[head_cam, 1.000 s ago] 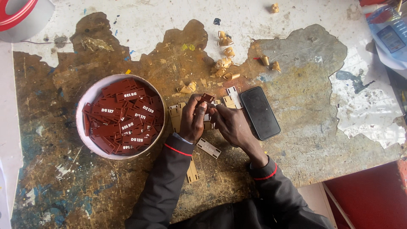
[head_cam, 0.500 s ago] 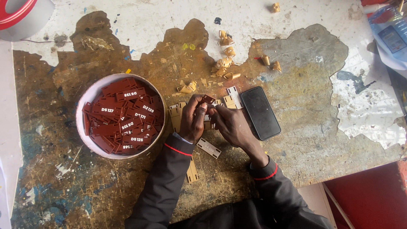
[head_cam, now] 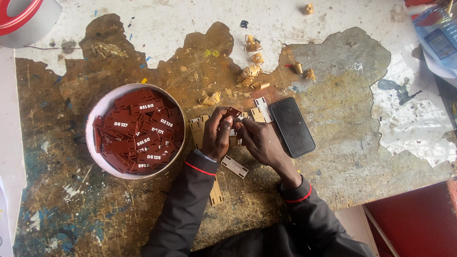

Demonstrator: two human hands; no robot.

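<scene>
Worn paint and bare brown patches cover the table under both hands. Using the bowl as landmark: the left hand sits just right of it, fingers pinched on a small reddish-brown tag; the right hand meets it from the far side, fingertips closed at the same tag. Whether the right hand also grips something smaller I cannot tell.

Doing this well seems to call for a steady pinch on the tag's edges, hands close together over the table so a slip drops the piece nearby — and not among the scraps.

Inside the bowl lies a heap of tags, flat brown rectangles with white lettering, stacked at all angles. Right of the bowl, under and around the hands, lie tan strips and one pale strip. Further right rests a black phone, face up. Up and right of the bowl, tan curled offcuts are scattered. Far across, at the top right corner — a blue-labelled clear packet. A red-and-grey object sits above the bowl.
</scene>
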